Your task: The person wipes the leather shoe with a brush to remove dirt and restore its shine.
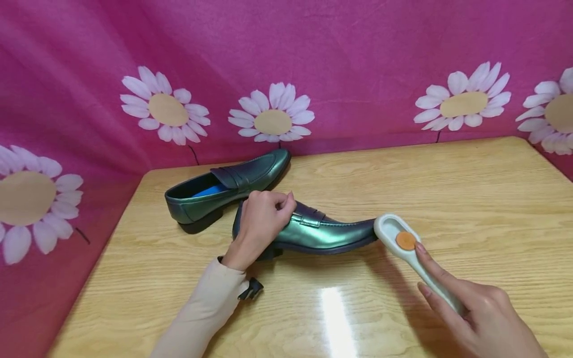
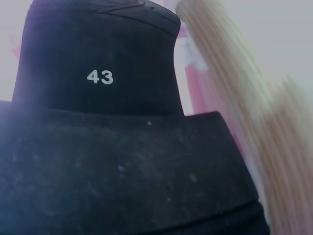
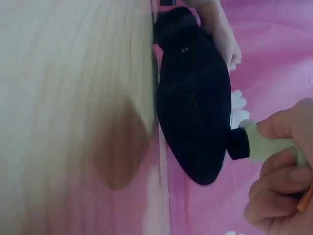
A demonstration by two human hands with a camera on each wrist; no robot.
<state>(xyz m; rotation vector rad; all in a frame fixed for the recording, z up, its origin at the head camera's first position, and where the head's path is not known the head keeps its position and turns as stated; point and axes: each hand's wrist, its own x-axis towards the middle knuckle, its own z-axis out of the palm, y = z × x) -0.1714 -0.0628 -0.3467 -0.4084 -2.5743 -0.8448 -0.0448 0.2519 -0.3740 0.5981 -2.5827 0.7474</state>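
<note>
A shiny green-black loafer [image 1: 340, 236] is raised off the table, its toe pointing right. My left hand [image 1: 261, 219] grips it near the opening at the heel end. In the left wrist view the dark sole [image 2: 100, 95] bears a white "43" above the heel block [image 2: 112, 166]. My right hand [image 1: 485, 308] holds a pale shoe brush [image 1: 423, 273], index finger beside its orange button [image 1: 406, 240]. In the right wrist view the dark brush head [image 3: 238, 144] touches the shoe's side near the toe.
The matching loafer [image 1: 255, 174] stands upright on the wooden table [image 1: 492, 199], behind the held shoe and to its left. A pink cloth [image 1: 358, 59] with white daisies hangs along the table's back and left. A small black bow [image 1: 251, 288] is by the left sleeve.
</note>
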